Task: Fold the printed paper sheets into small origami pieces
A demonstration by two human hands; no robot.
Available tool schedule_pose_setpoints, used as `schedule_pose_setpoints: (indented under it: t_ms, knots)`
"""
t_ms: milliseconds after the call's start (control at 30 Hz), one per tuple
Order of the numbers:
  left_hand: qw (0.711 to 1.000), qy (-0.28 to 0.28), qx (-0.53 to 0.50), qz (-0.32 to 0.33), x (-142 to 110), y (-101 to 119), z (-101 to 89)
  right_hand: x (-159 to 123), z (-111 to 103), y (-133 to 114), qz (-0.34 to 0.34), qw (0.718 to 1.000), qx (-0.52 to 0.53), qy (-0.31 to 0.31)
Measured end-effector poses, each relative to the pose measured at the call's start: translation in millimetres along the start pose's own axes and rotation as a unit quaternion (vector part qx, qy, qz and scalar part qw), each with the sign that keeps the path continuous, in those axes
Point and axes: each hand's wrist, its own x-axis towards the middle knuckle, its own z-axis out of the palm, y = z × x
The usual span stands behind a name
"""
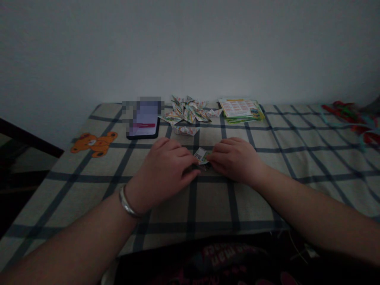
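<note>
Between my two hands is a small piece of folded printed paper (pixel 202 155), held low over the checked tablecloth. My left hand (pixel 170 166), with a silver bangle on its wrist, pinches the paper's left side between thumb and fingers. On the other side, the fingers of my right hand (pixel 234 160) are closed on its right edge. Just beyond them lies a single folded paper boat (pixel 186 130). A heap of similar folded paper pieces (pixel 190 109) sits behind it, toward the wall. The paper's underside and some fingertips are hidden.
A stack of printed leaflets (pixel 241 110) lies at the back, right of the heap. To the left are a lit phone (pixel 145 120), partly blurred out, and an orange bear figure (pixel 94 144). Red and green material (pixel 350 118) is bunched at the far right. A wall (pixel 190 51) stands behind the table.
</note>
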Motion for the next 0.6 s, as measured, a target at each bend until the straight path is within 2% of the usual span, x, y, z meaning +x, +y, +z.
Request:
schedule_pose_setpoints:
  t_ms: [167,300,433,600]
  knots:
    - [0.999,-0.003,0.034,0.007,1.9,2.1,6.1,-0.4,1.8,1.1,0.02,0.999,0.034,0.007]
    - [0.999,0.012,0.04,-0.012,4.5,-0.2,9.8,0.3,3.1,2.4,0.037,0.996,0.086,0.006]
    - [0.999,0.014,0.047,-0.002,6.4,-0.4,11.7,0.9,2.1,0.8,0.072,0.99,0.119,0.002]
    - [0.999,0.026,0.041,-0.002,8.0,-1.7,13.8,0.8,2.6,-1.0,0.085,0.985,0.149,-0.005]
